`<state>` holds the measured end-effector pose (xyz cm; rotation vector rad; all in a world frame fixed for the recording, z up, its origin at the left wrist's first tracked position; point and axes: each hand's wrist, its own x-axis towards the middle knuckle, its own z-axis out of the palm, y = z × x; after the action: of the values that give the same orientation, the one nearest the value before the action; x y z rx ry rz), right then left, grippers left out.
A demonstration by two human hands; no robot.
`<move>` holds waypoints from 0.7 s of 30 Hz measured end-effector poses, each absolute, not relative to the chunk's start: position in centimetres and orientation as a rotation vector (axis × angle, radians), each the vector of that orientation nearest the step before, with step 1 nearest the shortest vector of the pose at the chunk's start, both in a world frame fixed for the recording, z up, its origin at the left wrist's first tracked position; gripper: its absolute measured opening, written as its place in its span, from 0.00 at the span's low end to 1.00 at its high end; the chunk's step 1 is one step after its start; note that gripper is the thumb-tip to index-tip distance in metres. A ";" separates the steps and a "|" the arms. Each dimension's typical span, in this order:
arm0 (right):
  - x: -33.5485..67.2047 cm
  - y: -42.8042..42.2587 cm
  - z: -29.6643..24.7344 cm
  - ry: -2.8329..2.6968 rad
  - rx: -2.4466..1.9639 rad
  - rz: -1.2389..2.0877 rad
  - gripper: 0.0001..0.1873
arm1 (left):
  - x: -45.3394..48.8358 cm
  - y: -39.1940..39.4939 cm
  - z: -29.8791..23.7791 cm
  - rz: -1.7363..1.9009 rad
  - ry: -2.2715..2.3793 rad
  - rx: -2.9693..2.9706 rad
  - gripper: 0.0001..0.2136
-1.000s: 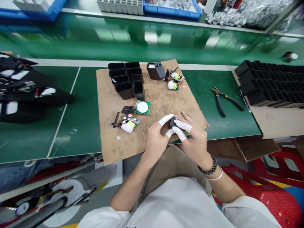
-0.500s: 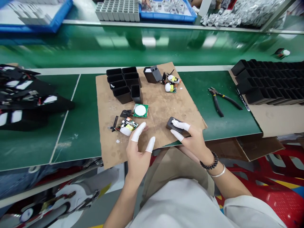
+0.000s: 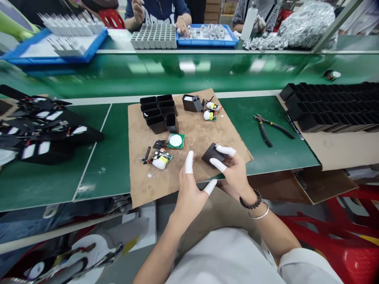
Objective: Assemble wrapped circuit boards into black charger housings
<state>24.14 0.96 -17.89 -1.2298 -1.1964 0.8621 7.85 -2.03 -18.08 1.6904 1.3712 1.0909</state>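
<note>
My right hand (image 3: 235,169) grips a black plastic case (image 3: 213,155) between its white-covered thumb and fingers, just above the front edge of the cardboard sheet (image 3: 195,130). To its left is my left hand (image 3: 192,187), empty, with thumb and index finger spread and white finger cots on both. Beyond the left hand lie a circuit board (image 3: 162,159) with yellow and white parts and a green board (image 3: 175,141) bearing a white disc. Several open black cases (image 3: 156,123) stand together at the sheet's back left. Another black case (image 3: 192,103) lies near more circuit boards (image 3: 211,114).
Cutting pliers (image 3: 268,128) and a pen (image 3: 295,125) lie to the right, near rows of black cases (image 3: 334,114). Cases with wired parts (image 3: 50,138) are piled at left. Across the green divider, co-workers sit by blue trays (image 3: 207,41) and a grey block of tubes (image 3: 154,37).
The case in my right hand has been lifted and tilted so a broad side shows. My left hand has moved right, closer to it. The view has tipped up, showing more of the co-workers.
</note>
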 end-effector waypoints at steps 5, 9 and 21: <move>22.9 -0.5 -15.6 -0.695 -0.966 1.510 0.17 | 9.0 -1.8 -16.4 1.314 1.306 1.739 0.35; 22.5 -1.9 -14.1 -0.573 -0.850 1.711 0.17 | 9.2 -1.5 -14.0 1.427 1.315 1.811 0.26; 23.4 -2.6 -15.2 -0.668 -0.907 1.605 0.13 | 8.7 -2.0 -13.9 1.405 1.317 1.759 0.26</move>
<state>23.45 -2.59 -15.22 -0.9066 -0.6680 1.6052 8.65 -2.00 -13.88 1.7593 1.3166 1.4051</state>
